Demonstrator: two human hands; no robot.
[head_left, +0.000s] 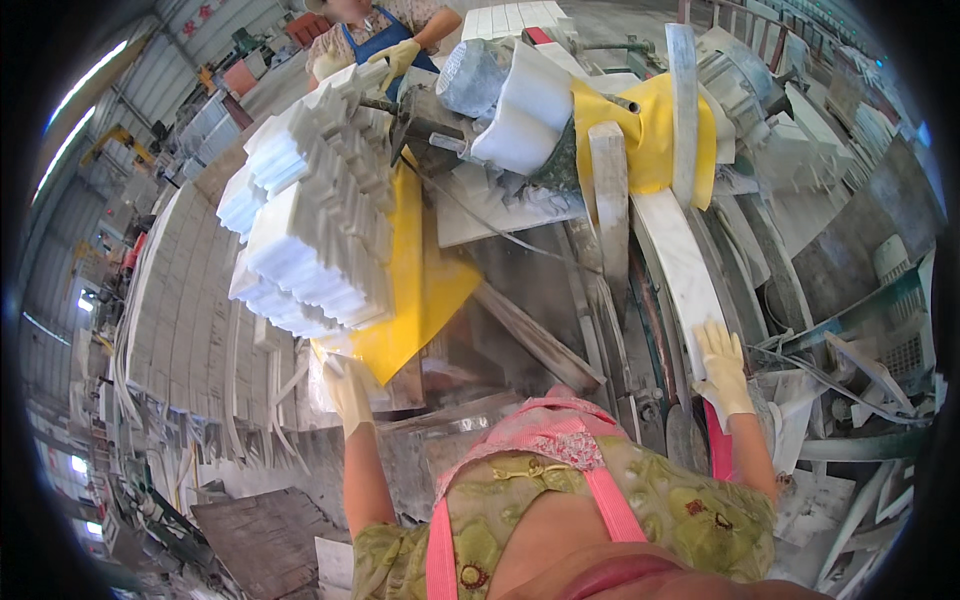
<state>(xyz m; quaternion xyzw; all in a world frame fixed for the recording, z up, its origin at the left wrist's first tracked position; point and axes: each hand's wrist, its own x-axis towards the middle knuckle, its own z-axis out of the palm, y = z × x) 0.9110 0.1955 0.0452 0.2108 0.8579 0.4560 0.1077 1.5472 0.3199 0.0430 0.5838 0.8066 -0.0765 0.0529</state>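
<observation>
My right hand (722,366), in a cream glove, lies with its fingers spread on the near end of a long white stone strip (680,262). The strip runs away from me along a machine bed, its far end reaching a yellow sheet (652,135). At the left, my gloved left hand (348,392) grips a whitish stone piece (320,384) below the near end of a stack of white stone pieces (312,245) with stepped edges. Its thumb is hard to make out. Another yellow sheet (432,300) lies beside and under that stack.
A person in a blue apron (385,42) stands beyond the stack, with a gloved hand near it. A motor (470,78) with a white cover sits at the centre back. Wooden bars (535,335) and slabs (870,240) surround the machine. Long pale strips (185,310) line the left.
</observation>
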